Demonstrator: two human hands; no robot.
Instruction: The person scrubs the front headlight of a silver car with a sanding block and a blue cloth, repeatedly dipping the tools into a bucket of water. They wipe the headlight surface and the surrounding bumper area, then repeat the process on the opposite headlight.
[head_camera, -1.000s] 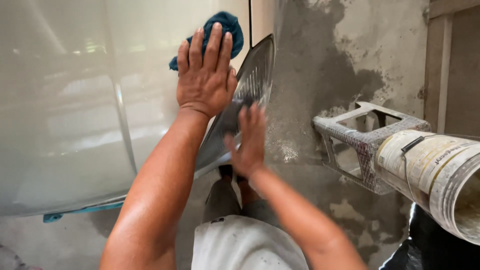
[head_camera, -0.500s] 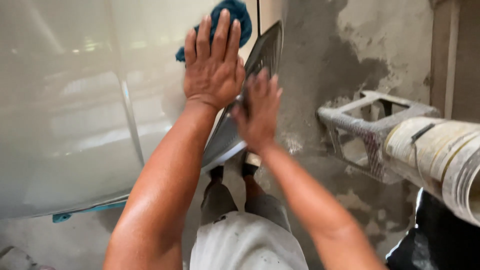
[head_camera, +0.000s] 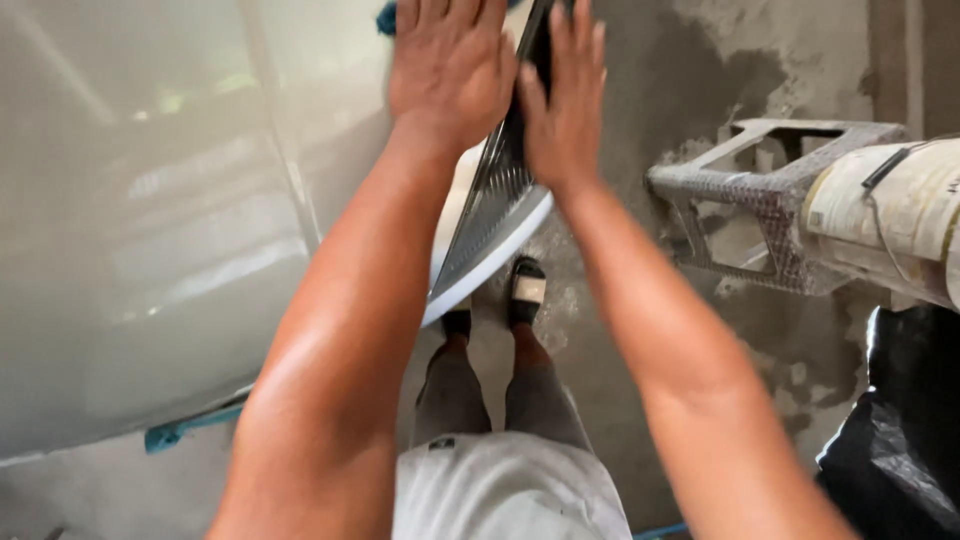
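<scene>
My left hand (head_camera: 450, 70) lies flat, fingers spread, on a blue cloth (head_camera: 386, 15) that it presses against a glossy white curved panel (head_camera: 150, 250); only a corner of the cloth shows past the hand. My right hand (head_camera: 565, 100) is beside it, fingers straight and together, with the palm against the edge of a dark ribbed panel (head_camera: 495, 210) rimmed in white. Both arms reach forward, and the fingertips are cut off by the top of the view.
To the right, a grey metal frame of patterned plate (head_camera: 770, 200) stands beside a large paper-wrapped roll (head_camera: 900, 220). A black plastic bag (head_camera: 900, 430) fills the lower right corner. My sandalled feet (head_camera: 525, 290) stand on rough concrete. Blue tape (head_camera: 170, 435) runs under the white panel.
Both hands have slid further up along the panels, the left taking the cloth with it. My right hand has risen from the lower ribbed part to level with the left.
</scene>
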